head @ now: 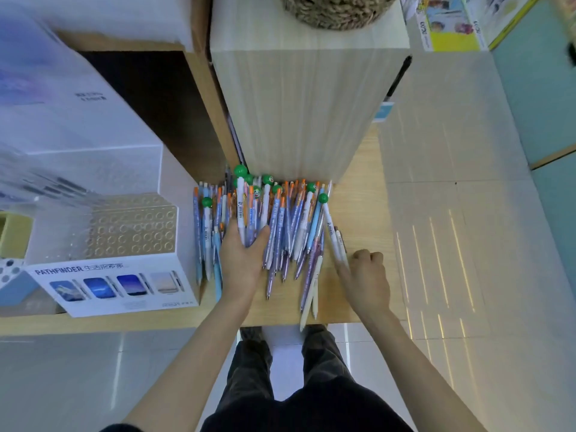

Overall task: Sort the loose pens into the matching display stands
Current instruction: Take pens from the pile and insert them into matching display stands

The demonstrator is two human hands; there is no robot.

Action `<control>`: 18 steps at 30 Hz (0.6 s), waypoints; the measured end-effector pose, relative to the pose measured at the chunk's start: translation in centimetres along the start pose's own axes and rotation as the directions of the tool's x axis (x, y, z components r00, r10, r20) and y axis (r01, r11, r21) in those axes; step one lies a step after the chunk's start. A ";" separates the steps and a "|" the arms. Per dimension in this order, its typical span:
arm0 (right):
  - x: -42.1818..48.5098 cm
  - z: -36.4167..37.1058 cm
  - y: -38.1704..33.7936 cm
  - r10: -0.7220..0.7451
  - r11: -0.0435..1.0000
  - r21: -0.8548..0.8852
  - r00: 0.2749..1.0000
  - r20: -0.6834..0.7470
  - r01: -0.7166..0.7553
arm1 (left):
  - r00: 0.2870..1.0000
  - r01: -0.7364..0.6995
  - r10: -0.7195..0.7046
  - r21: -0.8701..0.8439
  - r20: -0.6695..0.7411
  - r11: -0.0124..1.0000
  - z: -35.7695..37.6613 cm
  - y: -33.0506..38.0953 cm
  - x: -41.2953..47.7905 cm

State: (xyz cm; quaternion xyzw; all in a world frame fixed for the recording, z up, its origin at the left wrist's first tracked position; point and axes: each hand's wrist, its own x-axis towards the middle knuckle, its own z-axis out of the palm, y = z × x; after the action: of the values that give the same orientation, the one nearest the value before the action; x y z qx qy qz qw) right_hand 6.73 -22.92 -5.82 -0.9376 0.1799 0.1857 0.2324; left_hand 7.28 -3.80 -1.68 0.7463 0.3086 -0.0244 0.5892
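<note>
**While both hands work the pen pile [280, 219], stand waits alongside**

Left hand [243, 260] curls round a pen bundle [241, 219] from the pile just ahead. Right hand [367, 275] pinches a white pen [331, 229] at the pile's edge. Clear display stand [131, 226] left of the left hand: hole grid, card reads "PATHFINDER".

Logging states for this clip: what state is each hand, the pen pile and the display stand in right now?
Left hand: grips a bundle of pens from the pile.
Right hand: fingers curled, pinching a green-topped white pen.
Pen pile: loose, unsorted, lying on the shelf; some tips overhang its front edge.
Pathfinder display stand: upright, visible holes empty.
</note>
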 end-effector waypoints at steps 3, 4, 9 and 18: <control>1.1 1.2 -1.0 -0.081 0.996 -0.035 0.996 -0.037 0.080 | 1.000 0.016 -0.015 0.110 -0.013 0.994 -0.1 -0.9 0.5; 1.8 1.4 -1.5 -0.090 0.996 -0.030 0.995 -0.049 0.089 | 1.000 0.006 -0.005 0.151 -0.010 0.988 0.0 -1.2 0.6; 4.5 0.4 -2.1 -0.050 0.999 -0.007 0.999 -0.002 0.050 | 0.997 -0.077 0.063 0.335 0.053 0.939 1.5 -1.6 -1.7; 2.7 -0.9 2.8 -0.021 0.875 0.483 0.997 0.078 -0.019 | 0.995 0.055 -0.093 0.533 0.043 0.844 7.4 -6.1 -7.9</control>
State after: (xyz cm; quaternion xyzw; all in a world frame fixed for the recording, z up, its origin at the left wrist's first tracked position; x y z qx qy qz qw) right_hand 8.08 -26.40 -7.27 -0.8417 0.2105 0.1724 0.4664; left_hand 0.34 -13.16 -6.00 0.8664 0.2983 -0.1567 0.3685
